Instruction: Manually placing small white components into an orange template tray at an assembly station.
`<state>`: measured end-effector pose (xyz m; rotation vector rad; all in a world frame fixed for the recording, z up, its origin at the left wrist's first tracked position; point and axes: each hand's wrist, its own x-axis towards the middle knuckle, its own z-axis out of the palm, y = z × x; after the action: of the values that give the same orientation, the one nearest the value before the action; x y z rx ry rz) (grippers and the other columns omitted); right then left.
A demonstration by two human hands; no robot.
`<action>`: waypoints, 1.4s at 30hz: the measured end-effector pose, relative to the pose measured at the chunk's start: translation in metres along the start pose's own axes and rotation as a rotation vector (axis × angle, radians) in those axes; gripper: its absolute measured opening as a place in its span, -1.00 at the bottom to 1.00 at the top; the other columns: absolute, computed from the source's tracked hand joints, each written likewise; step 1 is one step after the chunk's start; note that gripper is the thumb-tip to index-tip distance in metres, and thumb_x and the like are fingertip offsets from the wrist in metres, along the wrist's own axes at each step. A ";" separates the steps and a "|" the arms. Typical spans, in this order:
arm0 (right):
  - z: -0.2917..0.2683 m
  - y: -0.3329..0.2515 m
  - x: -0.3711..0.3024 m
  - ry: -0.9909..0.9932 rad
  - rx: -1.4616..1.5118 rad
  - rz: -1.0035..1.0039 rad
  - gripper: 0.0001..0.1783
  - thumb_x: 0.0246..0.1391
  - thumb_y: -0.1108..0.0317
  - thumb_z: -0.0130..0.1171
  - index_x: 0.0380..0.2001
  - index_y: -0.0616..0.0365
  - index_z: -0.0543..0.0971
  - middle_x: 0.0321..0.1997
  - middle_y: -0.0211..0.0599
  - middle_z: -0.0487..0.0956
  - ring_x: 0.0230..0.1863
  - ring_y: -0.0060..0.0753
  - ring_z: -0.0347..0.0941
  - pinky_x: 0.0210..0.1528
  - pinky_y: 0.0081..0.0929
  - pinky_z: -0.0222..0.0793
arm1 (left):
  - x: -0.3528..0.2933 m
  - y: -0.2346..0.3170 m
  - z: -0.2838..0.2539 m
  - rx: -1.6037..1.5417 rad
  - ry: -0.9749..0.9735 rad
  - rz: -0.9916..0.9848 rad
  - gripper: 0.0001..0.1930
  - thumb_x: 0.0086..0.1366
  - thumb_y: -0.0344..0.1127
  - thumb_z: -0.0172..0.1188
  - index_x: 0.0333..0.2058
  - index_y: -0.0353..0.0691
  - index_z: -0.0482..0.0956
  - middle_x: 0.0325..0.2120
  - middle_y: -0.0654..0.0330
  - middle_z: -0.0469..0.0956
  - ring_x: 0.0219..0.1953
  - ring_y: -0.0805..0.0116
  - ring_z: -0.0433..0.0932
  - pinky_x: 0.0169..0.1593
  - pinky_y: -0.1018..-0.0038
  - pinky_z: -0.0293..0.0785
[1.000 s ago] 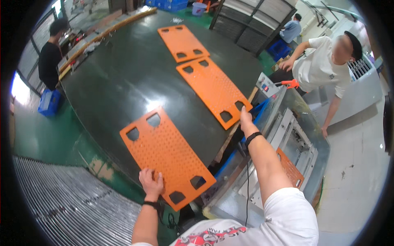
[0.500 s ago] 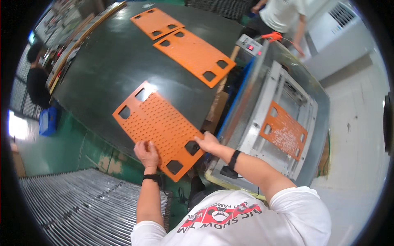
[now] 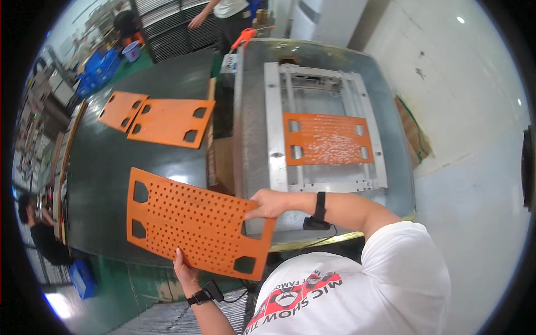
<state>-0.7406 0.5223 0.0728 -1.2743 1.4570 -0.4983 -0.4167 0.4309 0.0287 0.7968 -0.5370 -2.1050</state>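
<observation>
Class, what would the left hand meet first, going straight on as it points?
Most likely the orange board, whose near edge the left hand touches; depth beneath is unclear.

The held orange panel [image 3: 196,224] partly hides both hands [image 3: 185,273] [image 3: 270,202], while the upper edge cuts through a co-worker's white shirt [image 3: 230,8].

Bright indoor light, pale glare on dark tabletop [image 3: 95,184], fisheye-bent edges, black corners
</observation>
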 end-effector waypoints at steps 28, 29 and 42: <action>-0.443 0.174 -0.311 1.097 -1.266 0.575 -0.28 -0.09 -0.32 -0.14 -0.73 0.19 0.51 -0.64 -0.03 0.47 -0.51 0.01 0.42 -0.48 -0.19 0.33 | 0.131 -0.183 0.156 2.078 0.480 0.187 -0.57 0.05 -0.15 0.12 -0.20 -0.34 0.29 -0.29 -0.09 0.44 -0.20 -0.07 0.41 -0.17 0.23 0.33; -0.449 0.186 -0.289 1.142 -1.280 0.466 -0.29 -0.09 -0.32 -0.15 -0.74 0.18 0.50 -0.65 -0.05 0.47 -0.52 -0.01 0.41 -0.50 -0.20 0.33 | 0.132 -0.182 0.153 2.078 0.495 0.189 -0.57 0.05 -0.15 0.12 -0.20 -0.34 0.29 -0.29 -0.09 0.44 -0.20 -0.07 0.41 -0.17 0.23 0.33; -0.463 0.265 -0.017 1.086 -1.009 0.101 -0.36 0.06 -0.20 -0.26 -0.73 0.10 0.47 -0.72 -0.24 0.44 -0.61 -0.18 0.39 -0.60 -0.25 0.33 | 0.133 -0.185 0.147 2.140 0.565 0.347 -0.70 0.00 -0.22 0.16 -0.43 -0.29 0.30 -0.50 -0.05 0.44 -0.39 -0.07 0.42 -0.34 0.19 0.32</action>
<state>-1.2685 0.4772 0.0093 -1.7700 2.9068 -0.3908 -0.6815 0.4470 -0.0259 1.9350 -2.2932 -0.1582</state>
